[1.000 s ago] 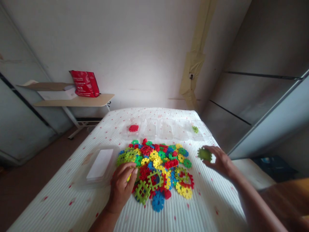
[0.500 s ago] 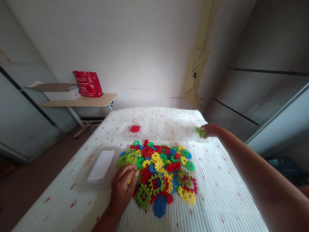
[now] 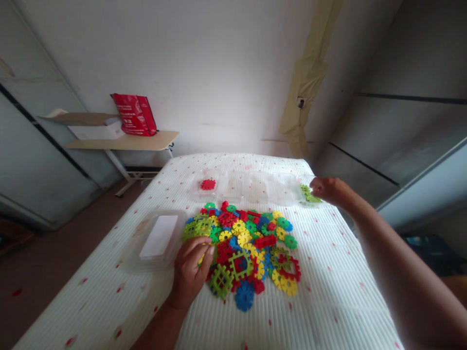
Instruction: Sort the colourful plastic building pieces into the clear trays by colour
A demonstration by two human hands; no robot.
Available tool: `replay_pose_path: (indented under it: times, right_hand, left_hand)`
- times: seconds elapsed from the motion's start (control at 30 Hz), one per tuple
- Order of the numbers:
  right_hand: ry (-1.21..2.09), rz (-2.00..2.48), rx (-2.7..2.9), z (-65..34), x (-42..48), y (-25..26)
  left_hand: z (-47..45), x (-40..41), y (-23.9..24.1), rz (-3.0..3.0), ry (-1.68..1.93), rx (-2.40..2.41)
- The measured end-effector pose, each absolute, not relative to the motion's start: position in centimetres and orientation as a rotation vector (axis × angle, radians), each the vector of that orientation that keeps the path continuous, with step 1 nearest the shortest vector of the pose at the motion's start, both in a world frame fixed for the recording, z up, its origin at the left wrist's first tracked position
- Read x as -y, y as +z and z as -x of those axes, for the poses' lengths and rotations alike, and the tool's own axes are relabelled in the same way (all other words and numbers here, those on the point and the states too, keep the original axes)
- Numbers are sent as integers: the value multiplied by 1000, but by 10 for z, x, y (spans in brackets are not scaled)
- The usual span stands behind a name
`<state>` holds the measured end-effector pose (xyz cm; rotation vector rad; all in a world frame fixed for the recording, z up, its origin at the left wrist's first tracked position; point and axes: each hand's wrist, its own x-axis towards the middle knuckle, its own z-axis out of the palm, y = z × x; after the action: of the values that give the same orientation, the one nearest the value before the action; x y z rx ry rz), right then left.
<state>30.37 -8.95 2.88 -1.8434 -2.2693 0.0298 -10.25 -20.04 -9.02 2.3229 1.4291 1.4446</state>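
Note:
My left hand [image 3: 192, 265] rests at the near left side of a heap of plastic building pieces [image 3: 243, 238], its thumb and fingers closed together. A bit of yellow shows behind the fingers; whether they hold it I cannot make out. The heap mixes yellow, green, blue and red notched discs with lattice squares and red blocks. My right hand [image 3: 327, 188] is over the right end of a row of clear plastic trays [image 3: 258, 187]. Under its fingertips a green lattice piece [image 3: 307, 194] lies in the end tray, and the loosely bent fingers seem off it.
A red notched piece [image 3: 208, 184] lies in the leftmost tray. Left of the heap sits a clear lid or box [image 3: 133, 253] with white cards [image 3: 159, 237]. Behind, a side table [image 3: 146, 140] bears a red bag [image 3: 134, 115] and a white box [image 3: 97, 130].
My right hand has drawn slightly up off the green lattice piece, which now lies in the end tray. My left hand keeps its place by the heap. The view has tilted slightly down.

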Motion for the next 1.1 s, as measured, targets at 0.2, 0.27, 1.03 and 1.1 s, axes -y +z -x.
replay_pose_path:
  times: [0.2, 0.27, 1.03, 1.1]
  right_hand:
    - [425, 1502, 2383, -247, 178, -11]
    - [438, 1445, 2419, -231, 197, -25]
    - [251, 996, 2749, -124, 204, -20]
    - [237, 1030, 2804, -118, 202, -23]
  left_hand:
    - [102, 201, -90, -2323, 1446, -1434]
    - [103, 202, -89, -2325, 1448, -1436]
    - [105, 202, -91, -2266, 1455, -1474]
    - [105, 202, -91, -2264, 1455, -1473]
